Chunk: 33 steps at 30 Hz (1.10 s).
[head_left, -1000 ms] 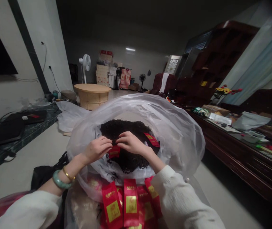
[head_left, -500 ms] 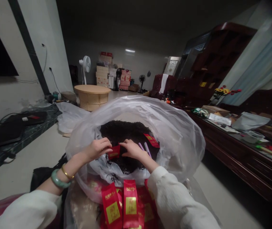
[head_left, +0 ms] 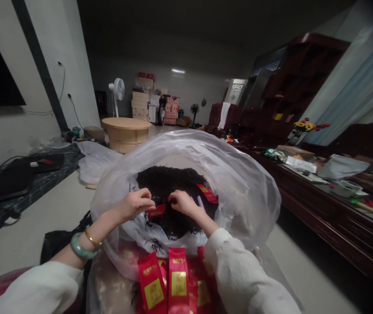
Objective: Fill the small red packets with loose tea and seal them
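Note:
A big clear plastic bag (head_left: 238,183) stands in front of me, holding a heap of dark loose tea leaves (head_left: 169,181). My left hand (head_left: 136,203) pinches a small red packet (head_left: 156,212) at its left side, just above the leaves. My right hand (head_left: 182,202) is curled with its fingers closed at the packet's right end, down among the leaves. Whether it holds leaves is hidden. Another red packet (head_left: 207,193) lies on the leaves to the right. Several red and gold packets (head_left: 173,283) stand in a row below the bag, near my lap.
A long dark wooden table (head_left: 337,218) cluttered with papers and bags runs along the right. A round wooden tub (head_left: 126,131) and more plastic sheeting (head_left: 91,161) lie on the floor behind. A fan and stacked boxes stand at the far wall.
Both hands have dropped lower onto the leaves with the red packet. My right hand has gone from touching the packet's top to curling into the leaves beside it.

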Motion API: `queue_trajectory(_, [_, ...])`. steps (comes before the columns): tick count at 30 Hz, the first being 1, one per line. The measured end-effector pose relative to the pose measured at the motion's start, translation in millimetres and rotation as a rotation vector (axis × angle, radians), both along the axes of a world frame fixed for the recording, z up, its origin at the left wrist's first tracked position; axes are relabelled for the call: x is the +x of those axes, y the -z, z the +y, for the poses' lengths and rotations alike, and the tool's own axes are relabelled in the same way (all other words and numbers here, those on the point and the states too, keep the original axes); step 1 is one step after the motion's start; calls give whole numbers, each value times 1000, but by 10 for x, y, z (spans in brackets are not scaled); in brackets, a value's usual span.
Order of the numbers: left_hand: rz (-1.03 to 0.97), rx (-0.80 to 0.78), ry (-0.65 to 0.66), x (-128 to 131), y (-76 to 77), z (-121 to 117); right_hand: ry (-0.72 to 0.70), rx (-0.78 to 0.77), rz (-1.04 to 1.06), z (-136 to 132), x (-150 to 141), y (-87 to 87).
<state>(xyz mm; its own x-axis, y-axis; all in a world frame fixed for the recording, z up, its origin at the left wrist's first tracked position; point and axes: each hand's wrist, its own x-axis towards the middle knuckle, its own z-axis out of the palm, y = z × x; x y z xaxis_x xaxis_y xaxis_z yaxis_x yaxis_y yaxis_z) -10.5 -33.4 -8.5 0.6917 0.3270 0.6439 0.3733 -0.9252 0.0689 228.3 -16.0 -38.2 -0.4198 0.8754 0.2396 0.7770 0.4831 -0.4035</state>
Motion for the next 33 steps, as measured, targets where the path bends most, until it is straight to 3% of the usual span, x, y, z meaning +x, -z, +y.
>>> queue_trajectory(6, [-19,-28,-1,16,-18,-13,81,-89,450,33,118,-179])
queue_trajectory(11, [-1,-54,-15,11,4,23,-90,-93,717,-51,22,-516])
queue_trajectory(14, [1,-59,-24,8,13,34,-152,-77,699,-157,-107,-628])
queue_trajectory(19, [-16,-81,-14,10,9,21,-206,-112,632,-246,-225,-595])
queue_trajectory(26, [-25,-108,-27,6,26,23,-82,-6,605,-217,-151,-564])
queue_trajectory(30, [-36,-95,-18,15,29,25,-192,-74,419,-275,-174,-511])
queue_trajectory(33, [-36,-93,-18,10,34,15,-147,-150,459,-273,-195,-442])
